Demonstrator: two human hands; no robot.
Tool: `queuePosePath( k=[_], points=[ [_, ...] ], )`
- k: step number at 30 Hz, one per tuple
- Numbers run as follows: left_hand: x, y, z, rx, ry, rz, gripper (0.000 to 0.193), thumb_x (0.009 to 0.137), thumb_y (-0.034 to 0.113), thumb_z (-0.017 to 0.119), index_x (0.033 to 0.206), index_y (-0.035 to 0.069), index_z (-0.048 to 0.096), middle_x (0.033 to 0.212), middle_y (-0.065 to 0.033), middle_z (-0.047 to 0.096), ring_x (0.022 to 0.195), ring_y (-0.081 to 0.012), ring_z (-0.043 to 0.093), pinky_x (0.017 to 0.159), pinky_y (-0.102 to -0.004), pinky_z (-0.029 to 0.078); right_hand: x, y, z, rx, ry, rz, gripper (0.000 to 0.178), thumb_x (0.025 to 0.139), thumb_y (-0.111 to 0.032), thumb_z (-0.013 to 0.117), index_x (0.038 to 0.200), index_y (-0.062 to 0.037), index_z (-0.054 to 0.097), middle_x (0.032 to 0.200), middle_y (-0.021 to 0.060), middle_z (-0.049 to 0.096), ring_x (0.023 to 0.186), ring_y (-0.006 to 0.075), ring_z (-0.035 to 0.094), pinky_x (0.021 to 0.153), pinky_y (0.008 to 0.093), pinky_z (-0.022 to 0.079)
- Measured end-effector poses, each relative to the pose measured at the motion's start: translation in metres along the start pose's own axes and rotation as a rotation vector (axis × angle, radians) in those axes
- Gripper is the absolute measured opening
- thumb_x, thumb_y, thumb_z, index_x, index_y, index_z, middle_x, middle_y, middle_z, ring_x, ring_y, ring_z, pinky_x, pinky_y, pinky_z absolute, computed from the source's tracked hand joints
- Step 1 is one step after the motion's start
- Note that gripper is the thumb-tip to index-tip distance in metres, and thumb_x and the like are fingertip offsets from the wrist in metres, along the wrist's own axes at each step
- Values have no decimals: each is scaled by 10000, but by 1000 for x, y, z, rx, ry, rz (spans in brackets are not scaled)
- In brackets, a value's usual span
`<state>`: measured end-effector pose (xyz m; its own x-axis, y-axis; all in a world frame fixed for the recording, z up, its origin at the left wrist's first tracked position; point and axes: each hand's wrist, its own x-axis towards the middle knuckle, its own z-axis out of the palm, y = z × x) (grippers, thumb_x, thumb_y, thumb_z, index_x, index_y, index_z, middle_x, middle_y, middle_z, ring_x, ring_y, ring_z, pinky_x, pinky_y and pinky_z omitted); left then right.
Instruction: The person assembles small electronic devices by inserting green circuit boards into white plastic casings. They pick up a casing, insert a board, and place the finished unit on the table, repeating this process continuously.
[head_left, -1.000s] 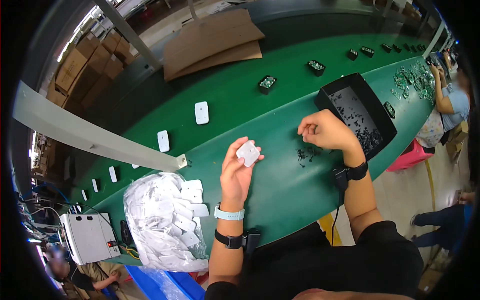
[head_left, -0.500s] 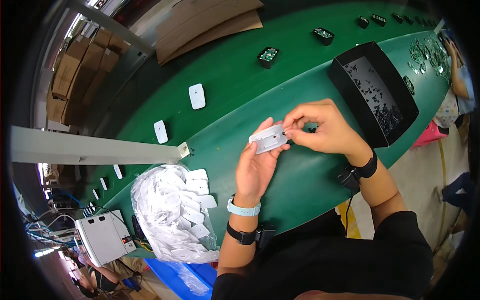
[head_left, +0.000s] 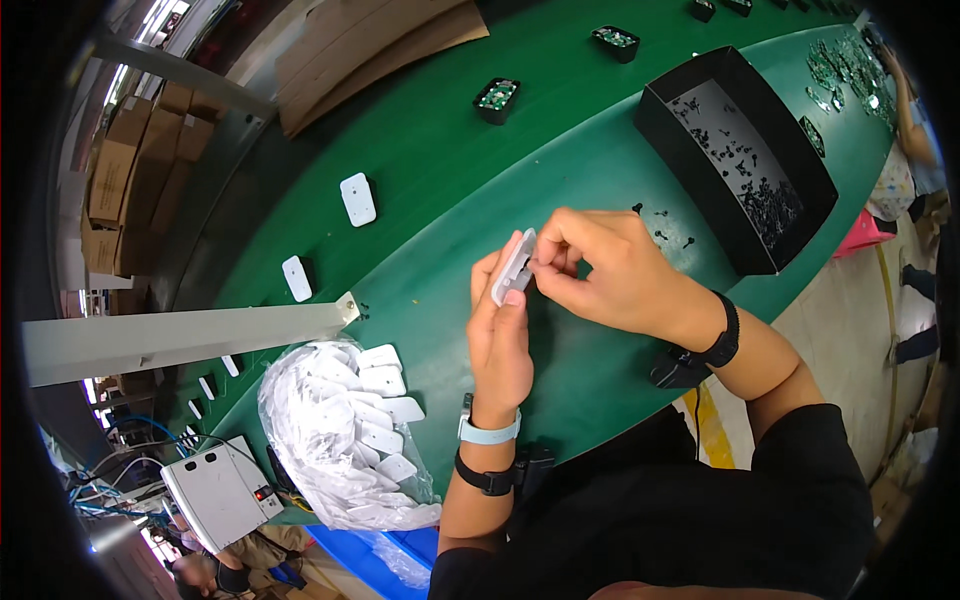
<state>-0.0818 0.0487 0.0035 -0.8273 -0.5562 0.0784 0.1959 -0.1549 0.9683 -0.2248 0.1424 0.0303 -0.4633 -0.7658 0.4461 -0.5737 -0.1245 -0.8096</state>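
My left hand (head_left: 500, 345) is closed around a white plastic cover (head_left: 511, 270), which is tipped nearly on edge with its hollow inner face toward my right hand. The thumb presses along the cover's lower end. My right hand (head_left: 615, 265) pinches at that inner face, thumb and forefinger touching it. A tiny dark part shows at those fingertips, mostly hidden by them. Beyond my right hand, a few small black parts (head_left: 661, 235) with round heads lie loose on the green table (head_left: 440, 300). More of them fill an open black box (head_left: 690, 185) at the right.
A clear bag of white covers (head_left: 315, 430) lies left of my left arm, beneath a metal bar (head_left: 190, 335). Along the far green belt stand black housings with circuit boards (head_left: 497, 100) and white-covered units (head_left: 357, 200). Bare circuit boards (head_left: 850, 80) lie far right, near another person's arm (head_left: 905, 115).
The cover has turned from lying face up to nearly on edge. My right hand has come left with it, still pinching there. Units on the belt and the whole view have shifted leftward.
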Motion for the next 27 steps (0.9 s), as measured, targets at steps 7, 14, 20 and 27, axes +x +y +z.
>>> queuePosePath(
  k=[7, 14, 20, 27],
  points=[
    [-1, -3, -1, 115, 32, -17, 452, 1042, 147, 449, 1398, -131, 457, 1376, -121, 490, 1308, -239, 479, 1121, -381, 369, -1, 0, -3, 16, -37, 62, 192, 787, 19, 746, 876, -21, 580, 735, 42, 628, 605, 115, 625, 546, 245, 522],
    [2, -6, 3, -5, 120, -22, 308, 1022, 84, 528, 1262, -87, 619, 1144, -101, 627, 983, -179, 652, 902, -308, 513, 9, 6, -16, 293, -184, 444, 312, 738, -43, 787, 1012, 37, 661, 903, 80, 649, 735, 137, 651, 669, 272, 574],
    [2, -2, 2, -53, 149, -93, 245, 998, 35, 554, 1184, -94, 647, 1061, -117, 708, 865, -180, 691, 825, -300, 569, 9, 11, -13, 417, -319, 551, 233, 804, -27, 788, 994, 21, 662, 892, 54, 632, 743, 91, 651, 623, 218, 536],
    [9, -6, -23, -166, 347, -157, 234, 954, 77, 556, 1094, -80, 660, 997, -151, 713, 812, -226, 704, 686, -321, 582, 41, 8, 12, 125, -220, 251, 421, 791, -138, 832, 1135, -50, 605, 1010, 56, 564, 778, 107, 595, 658, 255, 502]
  ],
)
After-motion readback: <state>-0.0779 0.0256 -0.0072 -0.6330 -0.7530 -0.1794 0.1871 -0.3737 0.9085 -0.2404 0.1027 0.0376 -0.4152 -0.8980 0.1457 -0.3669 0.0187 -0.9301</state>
